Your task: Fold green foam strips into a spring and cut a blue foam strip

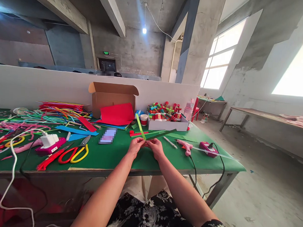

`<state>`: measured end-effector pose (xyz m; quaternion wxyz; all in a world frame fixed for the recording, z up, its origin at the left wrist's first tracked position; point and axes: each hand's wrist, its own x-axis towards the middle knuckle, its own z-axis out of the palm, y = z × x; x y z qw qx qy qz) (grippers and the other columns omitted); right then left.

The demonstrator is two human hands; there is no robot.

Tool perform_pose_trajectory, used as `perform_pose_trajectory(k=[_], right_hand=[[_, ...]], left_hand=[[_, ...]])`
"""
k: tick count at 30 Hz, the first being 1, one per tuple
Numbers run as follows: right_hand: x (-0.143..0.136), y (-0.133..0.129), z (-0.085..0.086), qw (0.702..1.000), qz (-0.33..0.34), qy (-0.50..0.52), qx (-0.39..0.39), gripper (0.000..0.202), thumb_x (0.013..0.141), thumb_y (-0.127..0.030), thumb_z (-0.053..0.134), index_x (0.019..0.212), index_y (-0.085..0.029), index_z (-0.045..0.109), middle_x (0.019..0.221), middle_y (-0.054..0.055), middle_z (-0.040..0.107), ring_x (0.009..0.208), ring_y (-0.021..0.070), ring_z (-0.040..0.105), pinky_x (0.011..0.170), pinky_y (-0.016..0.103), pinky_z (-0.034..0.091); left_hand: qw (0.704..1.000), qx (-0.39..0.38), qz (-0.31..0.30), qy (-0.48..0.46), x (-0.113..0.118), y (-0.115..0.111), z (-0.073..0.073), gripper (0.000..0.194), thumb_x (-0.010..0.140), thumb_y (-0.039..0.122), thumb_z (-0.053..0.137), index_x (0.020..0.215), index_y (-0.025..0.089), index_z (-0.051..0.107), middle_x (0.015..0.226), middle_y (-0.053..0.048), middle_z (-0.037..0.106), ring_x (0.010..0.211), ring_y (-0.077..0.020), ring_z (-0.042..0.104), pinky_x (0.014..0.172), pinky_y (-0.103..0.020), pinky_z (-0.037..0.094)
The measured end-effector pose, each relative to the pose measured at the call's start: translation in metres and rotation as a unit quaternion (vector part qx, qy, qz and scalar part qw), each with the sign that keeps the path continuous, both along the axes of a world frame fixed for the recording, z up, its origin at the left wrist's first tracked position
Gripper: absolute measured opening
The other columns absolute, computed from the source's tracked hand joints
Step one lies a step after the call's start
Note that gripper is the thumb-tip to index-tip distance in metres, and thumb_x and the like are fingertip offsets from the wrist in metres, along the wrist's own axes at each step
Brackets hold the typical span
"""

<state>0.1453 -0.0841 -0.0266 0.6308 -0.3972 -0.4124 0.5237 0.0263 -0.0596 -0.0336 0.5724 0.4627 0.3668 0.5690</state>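
My left hand [135, 146] and my right hand [155, 148] meet over the front of the green table [110, 160]. Both are closed in a pinch. Between the left fingers is the lower end of a light green paper strip [140, 125], which points up and away. A dark green paper strip [163, 134] runs from the right fingers toward the upper right. The two strips come together at my fingertips in a V; whether they are joined there is hidden. Just behind lies a red strip [141, 133] with a curled end.
Scissors [78, 151], a phone [108, 135] and blue paper [76, 130] lie to the left. Pipe cleaners [52, 115] pile up farther left. A white box [168, 125] of small figures stands behind. On the right are a pink glue gun [185, 146], its cord and a power socket [208, 148].
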Motion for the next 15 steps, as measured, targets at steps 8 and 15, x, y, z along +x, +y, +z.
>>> perform_pose_trajectory(k=[8, 15], right_hand=[[0.0028, 0.0016, -0.0023, 0.998, 0.044, 0.032, -0.021, 0.029, 0.053, -0.035, 0.081, 0.062, -0.020, 0.057, 0.060, -0.001, 0.065, 0.058, 0.0145, 0.064, 0.066, 0.029, 0.054], [0.0017, 0.0010, -0.0008, 0.998, 0.048, 0.026, -0.020, 0.030, 0.051, -0.034, 0.084, 0.062, -0.019, 0.060, 0.055, -0.002, 0.061, 0.052, 0.0110, 0.058, 0.061, 0.027, 0.052]], left_hand=[[1.000, 0.006, -0.017, 0.001, -0.0016, -0.0005, 0.0010, 0.038, 0.045, 0.043, 0.084, 0.061, 0.017, 0.062, 0.058, 0.001, 0.063, 0.053, -0.0112, 0.054, 0.055, -0.025, 0.041], [1.000, 0.011, -0.016, 0.013, -0.0009, -0.0007, 0.0006, 0.039, 0.045, 0.045, 0.084, 0.061, 0.017, 0.062, 0.057, 0.001, 0.061, 0.053, -0.0112, 0.053, 0.055, -0.025, 0.039]])
